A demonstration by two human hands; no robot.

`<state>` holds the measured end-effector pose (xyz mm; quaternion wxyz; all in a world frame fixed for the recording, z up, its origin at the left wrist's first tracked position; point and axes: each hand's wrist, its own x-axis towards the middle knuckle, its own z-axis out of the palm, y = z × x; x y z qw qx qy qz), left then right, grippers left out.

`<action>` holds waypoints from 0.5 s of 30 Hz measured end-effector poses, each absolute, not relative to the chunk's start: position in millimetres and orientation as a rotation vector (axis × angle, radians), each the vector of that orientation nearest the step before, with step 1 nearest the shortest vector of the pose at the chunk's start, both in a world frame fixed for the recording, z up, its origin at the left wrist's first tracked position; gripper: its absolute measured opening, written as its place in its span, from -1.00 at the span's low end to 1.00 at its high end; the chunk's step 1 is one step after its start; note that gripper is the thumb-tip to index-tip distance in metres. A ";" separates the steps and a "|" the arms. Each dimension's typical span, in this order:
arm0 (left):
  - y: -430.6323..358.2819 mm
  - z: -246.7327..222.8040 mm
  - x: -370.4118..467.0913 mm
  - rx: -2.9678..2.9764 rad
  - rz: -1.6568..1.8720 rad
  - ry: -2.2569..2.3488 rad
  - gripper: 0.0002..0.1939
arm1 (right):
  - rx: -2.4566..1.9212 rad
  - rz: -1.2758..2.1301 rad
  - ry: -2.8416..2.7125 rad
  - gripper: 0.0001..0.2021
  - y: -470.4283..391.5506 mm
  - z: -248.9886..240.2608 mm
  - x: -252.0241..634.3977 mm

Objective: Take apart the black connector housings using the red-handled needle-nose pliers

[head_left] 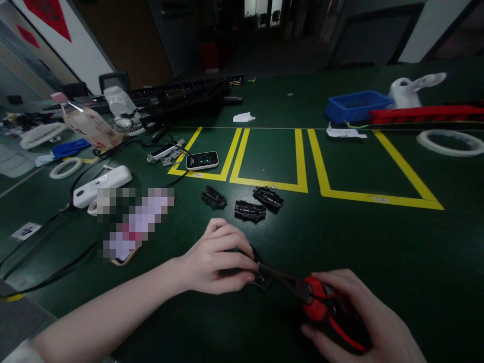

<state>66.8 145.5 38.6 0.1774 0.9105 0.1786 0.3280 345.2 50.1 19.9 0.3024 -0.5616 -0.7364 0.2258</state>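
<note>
My left hand [223, 259] is closed on a small black part [261, 278], mostly hidden behind the fingers. In my right hand [366, 312] is a pair of long-nose pliers [315, 297] with red and black handles. The pliers' dark jaws point left and meet the black part at my left fingertips; whether they grip it I cannot tell. Just beyond my left hand lie three similar black plastic pieces: one on the left [214, 197], one in the middle [250, 210] and one on the right [268, 198].
Yellow tape outlines [268, 184] mark the green table [378, 252]. A phone [139, 227], a white power strip [103, 186] and cables lie at left. Near the tape sits a small device with green lights [202, 161]. Farther back are a blue bin [357, 106] and a red strip [427, 114].
</note>
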 end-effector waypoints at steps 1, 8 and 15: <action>137.9 42.5 71.1 2.541 0.900 0.546 -0.88 | -1.519 0.650 -1.909 -0.52 48.7 20.0 344.5; 77.8 83.1 110.9 2.019 0.562 0.730 -0.50 | -1.454 0.793 -1.551 -0.75 38.2 23.7 341.4; 60.6 70.7 137.6 1.350 0.582 0.642 -0.67 | -1.321 0.763 -1.588 -0.84 26.2 38.3 345.6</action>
